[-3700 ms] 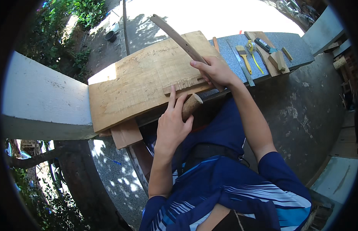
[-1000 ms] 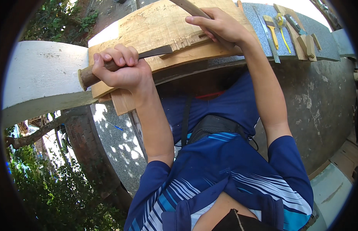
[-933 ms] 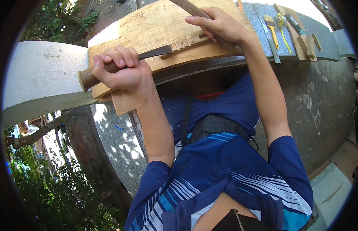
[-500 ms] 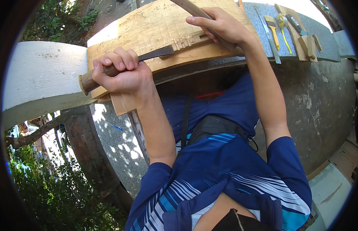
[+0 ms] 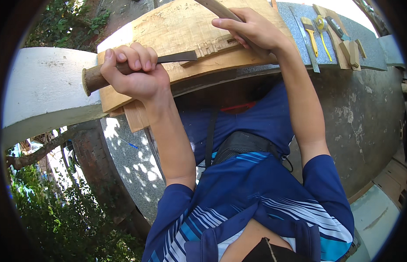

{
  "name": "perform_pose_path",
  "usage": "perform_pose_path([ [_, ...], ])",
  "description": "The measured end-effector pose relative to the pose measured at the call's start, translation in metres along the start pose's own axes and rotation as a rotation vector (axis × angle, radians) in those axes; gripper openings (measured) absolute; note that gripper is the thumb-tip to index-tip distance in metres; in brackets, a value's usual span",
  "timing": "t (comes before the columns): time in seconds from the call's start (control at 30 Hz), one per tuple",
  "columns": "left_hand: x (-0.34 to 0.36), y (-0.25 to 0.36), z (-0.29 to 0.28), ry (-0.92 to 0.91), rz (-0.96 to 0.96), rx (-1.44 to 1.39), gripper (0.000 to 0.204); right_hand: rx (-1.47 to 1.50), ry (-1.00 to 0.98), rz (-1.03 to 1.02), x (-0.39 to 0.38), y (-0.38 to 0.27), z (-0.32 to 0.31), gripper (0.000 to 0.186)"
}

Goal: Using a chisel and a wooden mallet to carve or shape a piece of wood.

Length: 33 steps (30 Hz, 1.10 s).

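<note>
My left hand (image 5: 135,74) is closed round the brown wooden handle of a chisel (image 5: 179,57). The chisel lies at a low slant, its dark flat blade pointing right, with the tip at a row of carved notches (image 5: 212,46) along a thick wooden board (image 5: 168,32). Over the board's right part, my right hand (image 5: 260,30) grips a long wooden stick (image 5: 221,10) that slants up to the left. The stick's far end runs out of the picture, so its full shape is hidden.
On the grey stone slab to the right lie a metal ruler (image 5: 305,41), a yellow-handled brush (image 5: 311,37), a yellow tape measure (image 5: 321,24) and small wood blocks (image 5: 353,53). A white beam (image 5: 50,83) meets the board at left. A blue pen (image 5: 133,146) lies on speckled stone.
My left hand and the chisel's handle end have shifted a little left and up, bringing the chisel nearer level. My right hand and the stick stay almost where they were.
</note>
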<state>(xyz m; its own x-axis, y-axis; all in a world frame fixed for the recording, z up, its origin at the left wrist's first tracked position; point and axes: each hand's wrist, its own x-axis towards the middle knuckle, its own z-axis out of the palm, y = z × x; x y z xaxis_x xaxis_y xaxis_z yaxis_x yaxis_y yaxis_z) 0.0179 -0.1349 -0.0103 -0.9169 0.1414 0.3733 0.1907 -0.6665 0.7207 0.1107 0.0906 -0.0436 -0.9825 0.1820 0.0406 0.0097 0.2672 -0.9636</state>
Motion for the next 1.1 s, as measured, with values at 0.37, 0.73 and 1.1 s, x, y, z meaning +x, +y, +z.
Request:
perform_pose_path([
  [0.37,-0.006,-0.001,0.016,0.022,0.014,0.078,0.032,-0.057,0.002,0.000,0.002,0.005,0.002,0.052],
  [0.73,0.001,-0.011,0.037,-0.159,0.035,0.018,0.029,0.035,-0.066,0.076,-0.008,-0.012,-0.008,0.048],
  [1.1,-0.010,-0.019,0.066,-0.306,0.198,0.311,0.019,-0.369,0.297,-0.036,-0.152,-0.144,-0.010,0.041],
])
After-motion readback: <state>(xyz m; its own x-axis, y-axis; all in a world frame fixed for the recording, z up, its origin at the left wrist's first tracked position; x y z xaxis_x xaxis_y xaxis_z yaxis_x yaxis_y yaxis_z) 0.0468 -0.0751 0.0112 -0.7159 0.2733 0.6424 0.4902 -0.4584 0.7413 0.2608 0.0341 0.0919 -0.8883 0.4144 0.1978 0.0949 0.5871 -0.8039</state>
